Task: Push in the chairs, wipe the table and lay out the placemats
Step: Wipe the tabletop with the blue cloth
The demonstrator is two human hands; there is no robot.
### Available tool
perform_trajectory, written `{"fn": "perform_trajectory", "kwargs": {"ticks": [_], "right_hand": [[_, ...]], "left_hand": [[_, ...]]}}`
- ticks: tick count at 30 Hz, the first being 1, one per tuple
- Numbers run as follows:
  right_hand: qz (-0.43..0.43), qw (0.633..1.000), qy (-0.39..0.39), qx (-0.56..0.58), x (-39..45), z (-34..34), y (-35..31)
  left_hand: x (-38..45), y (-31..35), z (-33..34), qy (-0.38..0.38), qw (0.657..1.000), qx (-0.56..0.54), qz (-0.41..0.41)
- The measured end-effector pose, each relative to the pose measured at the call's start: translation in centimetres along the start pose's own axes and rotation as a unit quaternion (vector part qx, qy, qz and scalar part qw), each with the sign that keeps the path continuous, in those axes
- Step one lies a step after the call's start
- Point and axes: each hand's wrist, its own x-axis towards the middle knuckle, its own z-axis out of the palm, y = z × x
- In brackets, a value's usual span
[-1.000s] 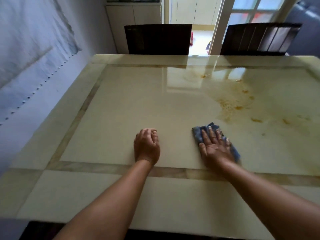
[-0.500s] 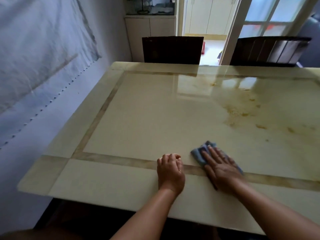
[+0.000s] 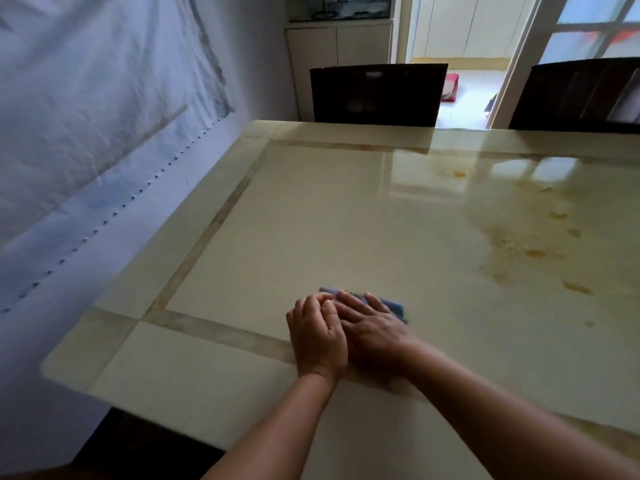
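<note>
head view: one glossy cream table (image 3: pixel 311 216), stone-like with a tan inlaid border and rounded corners, bears several orange-brown stains (image 3: pixel 533 252) at right. two dark slatted chairs, one (image 3: pixel 377 95) and another (image 3: pixel 578 95), stand at its far edge. one blue cloth (image 3: pixel 393 305), soft and crumpled, lies near the near edge under the right hand (image 3: pixel 372 329), fingers flat and spread. the left hand (image 3: pixel 317 336) rests just beside it, fingers curled, holding nothing.

A big shiny cream table (image 3: pixel 284 216) with a brown stripe border is holding a small blue cloth (image 3: pixel 393 305) near its front edge. Yellow-brown stains (image 3: pixel 519 251) are sitting on the right side. Two hands are resting on the table, one pressing the cloth.
</note>
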Motion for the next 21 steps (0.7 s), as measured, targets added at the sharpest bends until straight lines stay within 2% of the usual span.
{"fn": "perform_trajectory", "kwargs": {"ticks": [2, 5, 7, 9, 12, 14, 16, 19, 21], "right_hand": [[0.082, 0.996, 0.032, 0.028, 3.7, -1.1, 2.2], [0.228, 0.969, 0.048, 0.087, 9.4, -2.7, 3.7], [0.269, 0.956, 0.046, 0.108, 12.6, -3.4, 2.7], [0.195, 0.977, 0.036, 0.078, 14.8, -3.1, 0.1], [-0.012, 1.0, 0.013, 0.008, 14.6, -2.4, -3.5], [-0.109, 0.991, 0.068, -0.022, 11.7, -1.8, -4.6], [-0.152, 0.979, 0.138, 0.004, 8.3, -0.2, -4.4], [-0.141, 0.985, 0.102, 0.001, 3.4, 1.7, -1.8], [-0.093, 0.994, 0.065, -0.007, 1.4, 0.9, 0.1]], "left_hand": [[1.1, -1.2, -0.5, 0.003, 1.0, 0.012, 0.007], [2.8, -2.9, -1.3, 0.009, 1.0, 0.025, 0.013], [3.8, -3.4, -1.8, 0.013, 1.0, 0.018, 0.017], [4.9, -3.8, -2.1, 0.006, 1.0, 0.019, 0.007], [6.5, -3.6, -2.5, 0.019, 1.0, 0.021, -0.01], [6.8, -3.4, -2.2, 0.029, 0.999, 0.028, -0.01], [6.6, -3.5, -1.8, 0.019, 0.999, 0.037, 0.008], [4.7, -1.4, 0.6, -0.035, 0.999, 0.002, 0.028], [3.3, 0.4, 2.6, -0.075, 0.995, -0.011, 0.061]]}}
